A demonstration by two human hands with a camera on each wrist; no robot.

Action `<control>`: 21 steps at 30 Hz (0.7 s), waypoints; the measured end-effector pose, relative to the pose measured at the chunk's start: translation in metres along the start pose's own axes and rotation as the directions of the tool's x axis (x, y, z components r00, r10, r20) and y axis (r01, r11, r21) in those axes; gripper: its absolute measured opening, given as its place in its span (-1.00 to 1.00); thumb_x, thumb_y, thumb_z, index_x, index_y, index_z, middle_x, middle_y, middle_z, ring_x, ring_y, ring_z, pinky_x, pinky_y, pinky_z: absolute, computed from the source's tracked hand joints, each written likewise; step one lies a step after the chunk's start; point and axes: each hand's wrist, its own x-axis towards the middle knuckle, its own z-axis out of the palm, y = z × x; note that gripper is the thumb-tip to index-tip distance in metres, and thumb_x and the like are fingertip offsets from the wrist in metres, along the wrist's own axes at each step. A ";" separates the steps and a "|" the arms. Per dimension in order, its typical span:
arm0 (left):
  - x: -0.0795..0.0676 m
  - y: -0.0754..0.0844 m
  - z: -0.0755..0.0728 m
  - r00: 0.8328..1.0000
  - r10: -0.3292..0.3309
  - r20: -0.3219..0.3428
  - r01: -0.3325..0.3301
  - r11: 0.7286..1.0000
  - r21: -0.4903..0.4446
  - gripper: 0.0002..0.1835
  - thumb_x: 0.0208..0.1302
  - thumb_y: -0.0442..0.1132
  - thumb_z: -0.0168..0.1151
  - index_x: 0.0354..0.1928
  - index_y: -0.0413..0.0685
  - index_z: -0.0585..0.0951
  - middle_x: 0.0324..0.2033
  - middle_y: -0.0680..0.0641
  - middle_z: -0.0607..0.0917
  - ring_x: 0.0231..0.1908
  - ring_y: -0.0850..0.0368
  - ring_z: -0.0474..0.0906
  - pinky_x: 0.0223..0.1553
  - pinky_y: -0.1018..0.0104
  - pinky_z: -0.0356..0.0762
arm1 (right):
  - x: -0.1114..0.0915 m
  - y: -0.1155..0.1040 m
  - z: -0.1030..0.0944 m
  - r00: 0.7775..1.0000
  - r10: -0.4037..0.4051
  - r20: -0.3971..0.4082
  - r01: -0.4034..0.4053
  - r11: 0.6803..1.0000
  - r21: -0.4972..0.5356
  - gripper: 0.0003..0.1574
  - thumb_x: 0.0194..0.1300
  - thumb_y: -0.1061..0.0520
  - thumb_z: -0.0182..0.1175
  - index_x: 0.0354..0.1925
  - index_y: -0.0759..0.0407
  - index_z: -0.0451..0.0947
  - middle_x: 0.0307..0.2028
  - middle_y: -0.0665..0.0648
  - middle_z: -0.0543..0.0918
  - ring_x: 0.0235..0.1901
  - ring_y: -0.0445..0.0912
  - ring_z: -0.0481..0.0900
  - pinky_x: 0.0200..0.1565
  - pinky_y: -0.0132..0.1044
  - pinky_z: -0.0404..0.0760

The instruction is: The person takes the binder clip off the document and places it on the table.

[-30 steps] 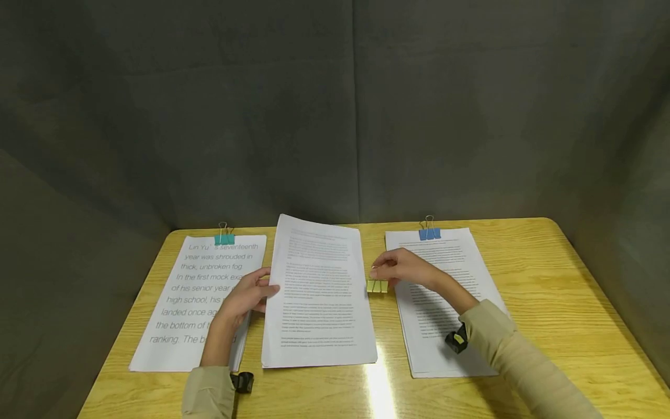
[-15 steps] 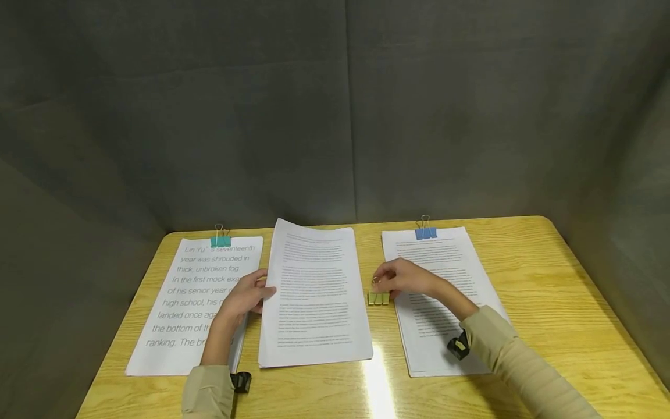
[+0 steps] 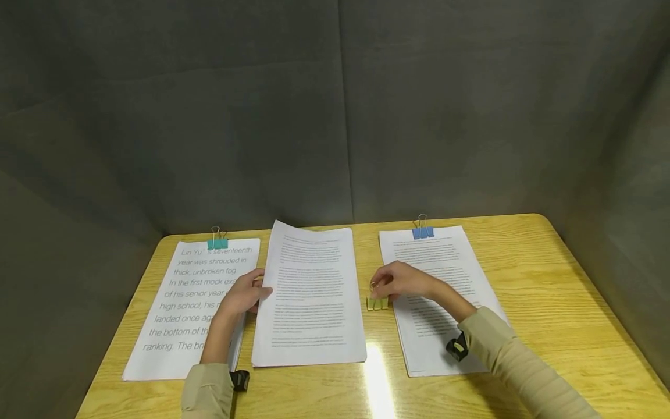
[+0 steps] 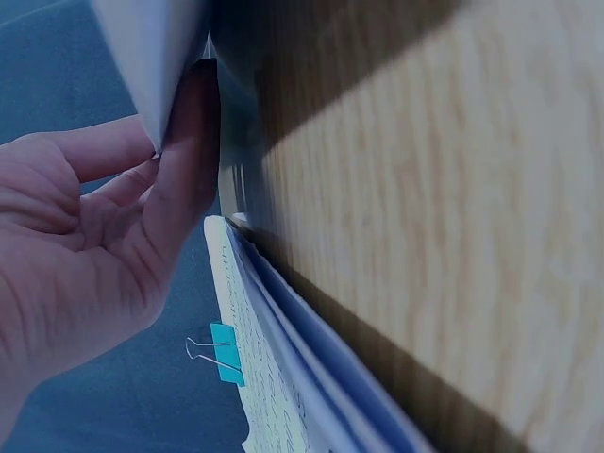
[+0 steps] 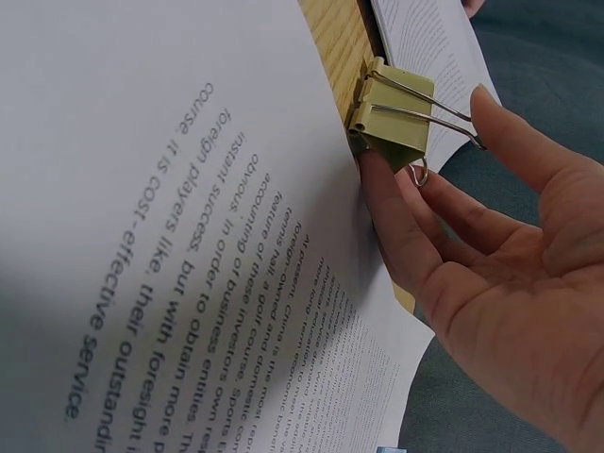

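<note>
In the head view, a printed paper stack [image 3: 309,297] lies mid-table, its upper left corner lifted. My left hand [image 3: 243,295] pinches its left edge, thumb on top and fingers underneath. The left wrist view shows the sheets [image 4: 156,66] between thumb and fingers. Just right of the stack, my right hand [image 3: 405,280] holds a yellow binder clip [image 3: 377,304], apart from the stack's right edge. Up close in the right wrist view, my thumb rests at the wire handles of the clip [image 5: 401,113], with fingers on its other side. Its jaws look closed.
To the left lies a large-print stack [image 3: 183,302] with a teal binder clip [image 3: 217,244] at its top edge. On the right, another stack [image 3: 431,250] bears a blue binder clip [image 3: 423,233]. A dark curtain [image 3: 262,116] stands behind the wooden table [image 3: 565,326].
My right hand and the yellow clip have moved a little toward the table's front edge. The left hand keeps its grip, and the stack's raised corner sits slightly lower. The head view has shifted slightly.
</note>
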 end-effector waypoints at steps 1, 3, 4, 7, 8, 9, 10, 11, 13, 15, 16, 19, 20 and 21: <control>0.000 0.000 0.000 1.000 -0.002 0.002 0.002 1.000 0.001 -0.51 0.41 -0.47 0.12 0.36 -0.37 0.44 -0.20 -0.25 0.72 -0.41 0.03 0.72 -0.45 0.19 0.70 | 0.000 0.000 0.001 1.000 0.001 -0.002 -0.001 1.000 -0.003 -0.59 0.33 0.13 0.40 -0.01 0.43 0.66 -0.33 0.08 0.74 -0.35 -0.07 0.67 -0.24 -0.17 0.71; 0.000 0.001 0.000 1.000 -0.011 -0.004 0.011 1.000 0.025 -0.51 0.41 -0.47 0.13 0.36 -0.37 0.44 -0.21 -0.25 0.71 -0.40 0.02 0.71 -0.44 0.19 0.70 | 0.000 -0.001 0.002 1.000 -0.001 -0.005 0.001 1.000 -0.013 -0.59 0.33 0.13 0.41 -0.01 0.44 0.66 -0.33 0.08 0.73 -0.37 -0.07 0.67 -0.25 -0.17 0.72; 0.000 0.001 0.001 1.000 -0.018 -0.011 0.019 0.999 0.049 -0.51 0.40 -0.46 0.13 0.36 -0.35 0.45 -0.21 -0.24 0.70 -0.40 0.02 0.70 -0.44 0.19 0.69 | -0.001 -0.002 0.002 1.000 -0.003 -0.008 0.003 1.000 -0.016 -0.59 0.32 0.13 0.41 -0.01 0.44 0.66 -0.33 0.08 0.73 -0.37 -0.06 0.67 -0.25 -0.16 0.72; 0.001 0.005 0.000 0.999 -0.027 -0.032 0.032 0.989 0.145 -0.50 0.38 -0.43 0.16 0.35 -0.38 0.45 -0.18 -0.25 0.68 -0.35 0.01 0.68 -0.40 0.20 0.68 | -0.001 -0.004 0.004 1.000 -0.008 -0.016 0.008 0.999 -0.032 -0.58 0.31 0.14 0.42 -0.03 0.45 0.66 -0.34 0.08 0.73 -0.38 -0.04 0.68 -0.25 -0.13 0.72; 0.001 0.006 0.000 0.999 -0.030 -0.040 0.037 0.983 0.180 -0.49 0.37 -0.43 0.16 0.35 -0.39 0.44 -0.16 -0.27 0.67 -0.34 -0.01 0.68 -0.39 0.20 0.69 | -0.001 -0.004 0.004 1.000 -0.013 -0.019 0.012 0.999 -0.039 -0.59 0.30 0.14 0.43 -0.03 0.45 0.66 -0.34 0.08 0.72 -0.39 -0.04 0.68 -0.26 -0.13 0.72; 0.002 0.008 -0.001 0.999 -0.030 -0.046 0.039 0.977 0.211 -0.48 0.36 -0.42 0.16 0.35 -0.41 0.44 -0.15 -0.28 0.67 -0.32 -0.02 0.68 -0.38 0.19 0.69 | 0.000 -0.005 0.005 1.000 -0.014 -0.023 0.013 0.999 -0.046 -0.59 0.30 0.14 0.43 -0.04 0.45 0.67 -0.35 0.08 0.72 -0.40 -0.05 0.67 -0.27 -0.14 0.71; 0.002 0.010 -0.001 0.998 -0.027 -0.052 0.038 0.970 0.240 -0.47 0.35 -0.42 0.17 0.35 -0.42 0.43 -0.14 -0.29 0.66 -0.30 -0.03 0.68 -0.37 0.19 0.69 | 0.000 -0.005 0.005 0.999 -0.019 -0.029 0.017 0.998 -0.060 -0.60 0.29 0.14 0.44 -0.05 0.45 0.67 -0.35 0.08 0.72 -0.41 -0.07 0.66 -0.28 -0.16 0.70; 0.003 0.011 -0.001 0.998 -0.026 -0.057 0.041 0.964 0.262 -0.47 0.35 -0.43 0.17 0.35 -0.44 0.43 -0.14 -0.30 0.66 -0.28 -0.05 0.68 -0.37 0.19 0.69 | 0.000 -0.004 0.006 0.999 -0.024 -0.034 0.022 0.997 -0.076 -0.61 0.28 0.14 0.44 -0.07 0.44 0.68 -0.36 0.07 0.72 -0.42 -0.09 0.64 -0.30 -0.19 0.68; 0.003 0.014 -0.002 0.998 -0.028 -0.064 0.046 0.952 0.302 -0.45 0.36 -0.43 0.16 0.36 -0.47 0.40 -0.13 -0.32 0.65 -0.27 -0.06 0.68 -0.38 0.20 0.69 | 0.001 -0.004 0.007 0.998 -0.041 -0.043 0.036 0.993 -0.110 -0.62 0.26 0.13 0.45 -0.10 0.41 0.69 -0.36 0.06 0.71 -0.41 -0.13 0.60 -0.31 -0.25 0.63; 0.003 0.017 -0.002 0.997 -0.021 -0.073 0.044 0.942 0.333 -0.44 0.36 -0.44 0.16 0.38 -0.48 0.38 -0.10 -0.35 0.64 -0.25 -0.09 0.68 -0.40 0.22 0.68 | 0.002 -0.003 0.008 0.997 -0.060 -0.045 0.054 0.989 -0.137 -0.64 0.26 0.10 0.46 -0.12 0.38 0.70 -0.36 0.03 0.71 -0.40 -0.16 0.57 -0.32 -0.30 0.58; 0.002 0.018 -0.001 0.997 -0.015 -0.081 0.043 0.936 0.350 -0.43 0.35 -0.43 0.16 0.38 -0.48 0.37 -0.07 -0.36 0.64 -0.22 -0.09 0.67 -0.39 0.24 0.66 | 0.002 -0.003 0.009 0.996 -0.072 -0.045 0.064 0.986 -0.151 -0.64 0.26 0.08 0.46 -0.13 0.36 0.71 -0.37 0.02 0.71 -0.39 -0.18 0.55 -0.31 -0.32 0.56; -0.001 0.023 0.001 0.995 0.010 -0.101 0.031 0.921 0.389 -0.39 0.34 -0.39 0.16 0.41 -0.46 0.34 -0.01 -0.40 0.64 -0.22 -0.12 0.66 -0.41 0.24 0.61 | 0.001 -0.003 0.011 0.993 -0.108 -0.037 0.100 0.979 -0.176 -0.64 0.27 0.03 0.45 -0.17 0.31 0.71 -0.37 -0.02 0.70 -0.36 -0.20 0.54 -0.28 -0.33 0.54; -0.003 0.024 0.002 0.994 0.020 -0.108 0.025 0.915 0.403 -0.38 0.35 -0.37 0.16 0.42 -0.45 0.34 0.00 -0.41 0.64 -0.22 -0.12 0.65 -0.40 0.23 0.59 | 0.001 -0.003 0.011 0.993 -0.111 -0.034 0.103 0.978 -0.182 -0.64 0.27 0.01 0.45 -0.18 0.29 0.71 -0.37 -0.04 0.69 -0.35 -0.21 0.54 -0.26 -0.32 0.54; -0.004 0.026 0.003 0.993 0.034 -0.116 0.018 0.907 0.421 -0.38 0.36 -0.35 0.16 0.42 -0.45 0.34 0.01 -0.41 0.64 -0.22 -0.12 0.64 -0.39 0.22 0.57 | 0.001 -0.004 0.012 0.992 -0.119 -0.032 0.111 0.976 -0.189 -0.65 0.27 0.00 0.45 -0.18 0.28 0.70 -0.37 -0.05 0.69 -0.34 -0.21 0.54 -0.24 -0.31 0.54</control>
